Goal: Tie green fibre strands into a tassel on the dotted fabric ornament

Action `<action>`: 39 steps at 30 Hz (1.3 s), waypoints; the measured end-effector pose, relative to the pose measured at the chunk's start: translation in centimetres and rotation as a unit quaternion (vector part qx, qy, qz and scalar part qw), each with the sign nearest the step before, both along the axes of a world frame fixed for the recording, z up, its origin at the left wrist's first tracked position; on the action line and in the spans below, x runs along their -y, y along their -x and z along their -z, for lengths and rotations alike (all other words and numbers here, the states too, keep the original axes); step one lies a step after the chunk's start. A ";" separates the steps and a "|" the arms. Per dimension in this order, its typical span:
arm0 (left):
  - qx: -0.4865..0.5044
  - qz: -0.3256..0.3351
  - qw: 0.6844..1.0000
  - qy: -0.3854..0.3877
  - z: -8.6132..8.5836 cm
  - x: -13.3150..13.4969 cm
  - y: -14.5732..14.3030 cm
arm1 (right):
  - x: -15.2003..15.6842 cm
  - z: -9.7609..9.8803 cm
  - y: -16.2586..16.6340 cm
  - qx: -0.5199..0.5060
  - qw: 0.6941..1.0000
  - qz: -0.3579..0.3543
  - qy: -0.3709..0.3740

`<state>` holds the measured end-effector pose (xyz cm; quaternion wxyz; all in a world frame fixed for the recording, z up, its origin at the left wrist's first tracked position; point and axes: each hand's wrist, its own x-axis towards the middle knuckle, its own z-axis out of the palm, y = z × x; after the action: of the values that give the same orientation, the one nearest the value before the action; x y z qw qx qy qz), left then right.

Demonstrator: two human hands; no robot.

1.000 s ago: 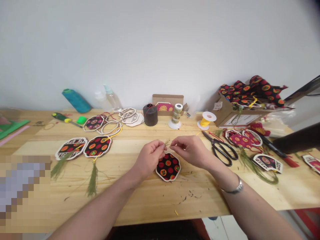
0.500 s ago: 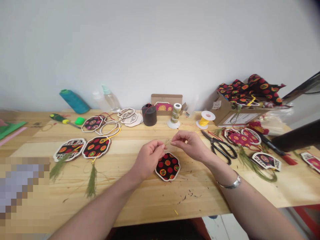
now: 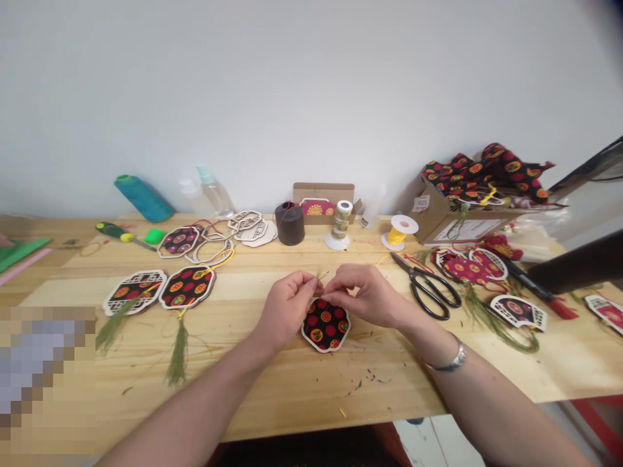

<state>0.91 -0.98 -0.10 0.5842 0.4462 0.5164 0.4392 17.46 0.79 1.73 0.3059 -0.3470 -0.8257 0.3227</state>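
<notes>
While the two hands meet over the surface (image 3: 277, 402), the left hand (image 3: 285, 311) grips a few thin strands (image 3: 320, 274) between thumb and forefinger, their loose ends poking up past the fingertips. Just beside it, the right hand (image 3: 365, 295) has its thumb and forefinger pinched together; whether a strand lies between them is too small to tell. Its wrist wears a silver bracelet (image 3: 450, 359).

Directly below the fingertips, on the near side, a patterned pendant (image 3: 326, 326) with a pale rim lies flat, its top edge partly hidden by the hands.

Right of the right hand lie black scissors (image 3: 431, 288), blades pointing away from the person; farther right is a green tassel (image 3: 479, 314). Beyond the hands stand a black spool (image 3: 290, 227), a gold roll (image 3: 341, 224) and a yellow spool (image 3: 398, 237). Well left of the left hand, two finished-looking pieces lie side by side: a lattice pendant (image 3: 134, 292) and a floral pendant (image 3: 187, 285), the latter with its tassel toward the person.
</notes>
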 end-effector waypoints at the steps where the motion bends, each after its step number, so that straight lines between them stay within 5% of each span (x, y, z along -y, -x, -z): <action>1: -0.004 0.011 1.000 0.003 -0.1 0.1 -0.1 | -0.1 0.2 0.0 -0.004 1.000 0.024 -0.007; 7: -0.010 0.056 0.998 0.008 -0.2 0.4 0.0 | -0.6 0.7 -0.1 0.009 0.997 0.071 -0.030; 29: -0.013 0.051 0.998 -0.017 0.0 0.2 0.2 | -1.3 1.1 -0.4 0.003 0.991 0.127 -0.038; 36: 0.014 0.046 0.999 -0.013 0.4 0.2 0.4 | -2.0 1.5 -0.9 -0.053 0.975 0.216 0.021; 39: 0.014 0.038 0.999 -0.015 0.5 0.2 0.4 | -2.1 1.4 -0.9 -0.063 0.967 0.214 0.125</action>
<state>0.47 -1.13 -0.65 0.6009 0.4676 0.4846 0.4306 18.38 2.86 0.29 0.3739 -0.5302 -0.6642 0.3715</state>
